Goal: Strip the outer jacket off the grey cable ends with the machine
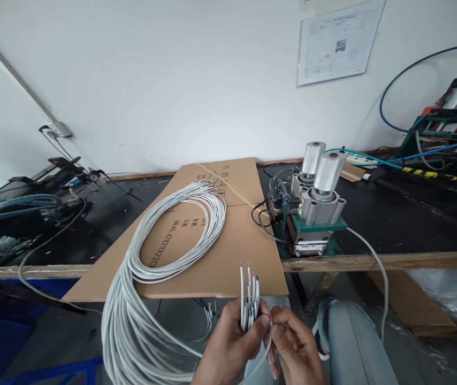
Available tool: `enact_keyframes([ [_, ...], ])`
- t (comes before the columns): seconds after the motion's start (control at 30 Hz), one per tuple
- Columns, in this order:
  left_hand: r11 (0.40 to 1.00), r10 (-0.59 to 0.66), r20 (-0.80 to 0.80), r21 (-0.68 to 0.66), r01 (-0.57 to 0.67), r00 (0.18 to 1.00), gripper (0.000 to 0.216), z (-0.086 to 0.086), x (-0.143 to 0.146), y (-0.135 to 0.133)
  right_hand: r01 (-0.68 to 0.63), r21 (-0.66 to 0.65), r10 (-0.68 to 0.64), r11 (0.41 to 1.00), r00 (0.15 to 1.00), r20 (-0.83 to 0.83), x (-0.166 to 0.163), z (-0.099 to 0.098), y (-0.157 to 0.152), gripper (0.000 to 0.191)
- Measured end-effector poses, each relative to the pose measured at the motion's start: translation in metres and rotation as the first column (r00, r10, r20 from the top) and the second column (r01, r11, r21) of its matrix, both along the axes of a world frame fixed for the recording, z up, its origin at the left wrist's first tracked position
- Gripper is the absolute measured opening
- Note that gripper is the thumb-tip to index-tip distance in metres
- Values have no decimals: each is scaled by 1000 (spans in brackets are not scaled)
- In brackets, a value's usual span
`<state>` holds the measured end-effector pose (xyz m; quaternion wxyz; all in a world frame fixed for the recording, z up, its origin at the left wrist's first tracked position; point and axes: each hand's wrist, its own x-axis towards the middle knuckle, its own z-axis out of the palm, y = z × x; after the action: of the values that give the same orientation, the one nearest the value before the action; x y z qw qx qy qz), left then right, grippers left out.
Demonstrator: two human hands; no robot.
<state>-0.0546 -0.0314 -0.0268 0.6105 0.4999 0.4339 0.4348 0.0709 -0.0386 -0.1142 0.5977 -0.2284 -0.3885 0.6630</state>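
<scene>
My left hand is wrapped round a bunch of white cable ends, which point upward with small red and dark wire tips showing. Close beside it, my right hand pinches one white cable near its tip, with thumb and fingers pressed together. Both hands are just in front of the table edge, above my lap. A large coil of white cables rests on a flat cardboard sheet and hangs down over the front edge at the left.
Right of the cardboard stands a pneumatic press with two silver cylinders on the black table. Another machine with blue hoses is at far right; more equipment sits at left. A paper sheet hangs on the wall.
</scene>
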Motion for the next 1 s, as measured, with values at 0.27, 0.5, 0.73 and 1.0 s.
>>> enact_keyframes([
  [0.27, 994, 99, -137, 49, -93, 986, 32, 5, 3, -1, 8, -30, -7, 1000, 1000, 11, 1, 2, 2, 28],
  [0.5, 988, 143, -135, 71, -134, 980, 36, 8, 11, 2, 49, -54, -48, 997, 999, 23, 3, 7, 4, 27],
  [0.73, 985, 168, -163, 69, -159, 972, 24, 12, 12, 3, 62, -56, -57, 996, 994, 88, 7, 21, 6, 33],
  [1.0, 981, 173, -196, 122, -151, 965, 27, 10, 14, 5, 120, -28, -114, 992, 982, 152, 8, 25, 4, 38],
])
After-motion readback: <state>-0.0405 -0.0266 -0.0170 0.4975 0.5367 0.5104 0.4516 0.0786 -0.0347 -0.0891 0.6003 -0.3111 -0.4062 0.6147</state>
